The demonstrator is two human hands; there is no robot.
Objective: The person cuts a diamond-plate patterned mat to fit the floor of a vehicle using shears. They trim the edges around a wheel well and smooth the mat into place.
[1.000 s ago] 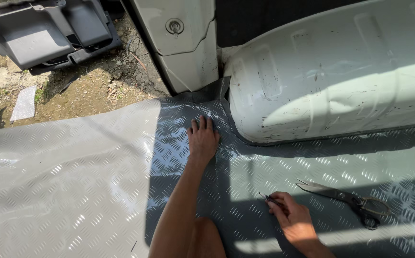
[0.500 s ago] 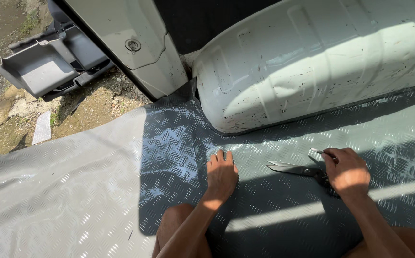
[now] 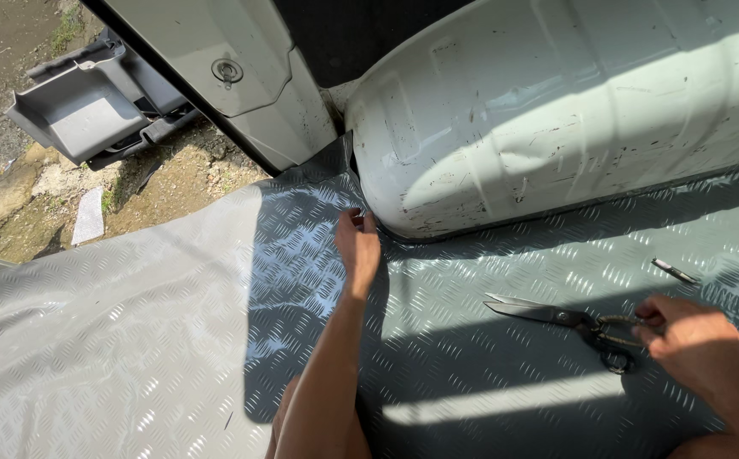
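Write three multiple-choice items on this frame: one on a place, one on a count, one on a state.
1. Where do the scissors lie?
A. on the grey patterned floor mat
B. on top of the white wheel arch
C. in the grey plastic tray outside

2. How many pairs of scissors are in view?
A. one
B. two
C. three

3. What is the right hand doing?
A. resting flat on the wheel arch
B. reaching the scissors' handles, which lie on the mat
C. holding the scissors up in the air

Answers: 1 A, the blades rest on the mat. 2 A, only one pair shows. 3 B, its fingers are at the handle loops while the left hand rests near the wheel arch's base.
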